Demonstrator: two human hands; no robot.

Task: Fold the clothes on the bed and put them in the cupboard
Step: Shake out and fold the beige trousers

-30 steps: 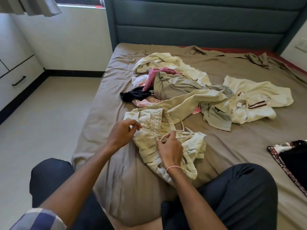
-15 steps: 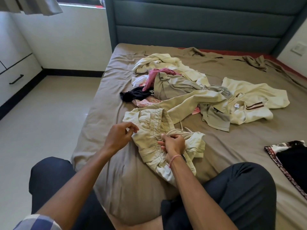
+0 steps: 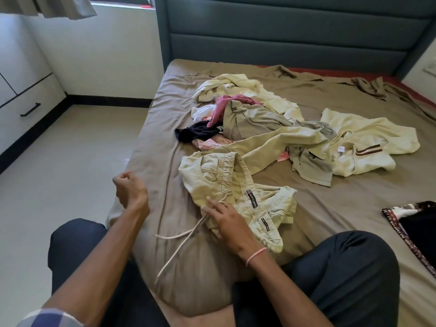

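Note:
Pale cream trousers [image 3: 236, 182] lie crumpled on the brown bed sheet [image 3: 318, 208] in front of me. Their white drawstring [image 3: 179, 237] trails loose from the waistband down over the sheet's near corner. My right hand [image 3: 226, 220] rests on the waistband with its fingers spread and straight. My left hand [image 3: 129, 191] hovers to the left of the trousers, off the cloth, fingers curled with nothing visible in them. Behind lies a pile of clothes [image 3: 254, 119] in cream, khaki, pink and black, and a cream shirt with brown stripes [image 3: 372, 142].
A white cupboard with a black-handled drawer [image 3: 28, 109] stands along the left wall across bare floor [image 3: 70, 173]. A padded grey headboard [image 3: 283, 36] closes the far end. A dark patterned cloth [image 3: 412, 223] lies at the right edge. My knees in dark trousers [image 3: 342, 274] flank the bed corner.
My left hand has left the trousers and moved left. The drawstring now lies pulled out across the sheet. My right hand has gone from gripping the cord to lying flat on the waistband.

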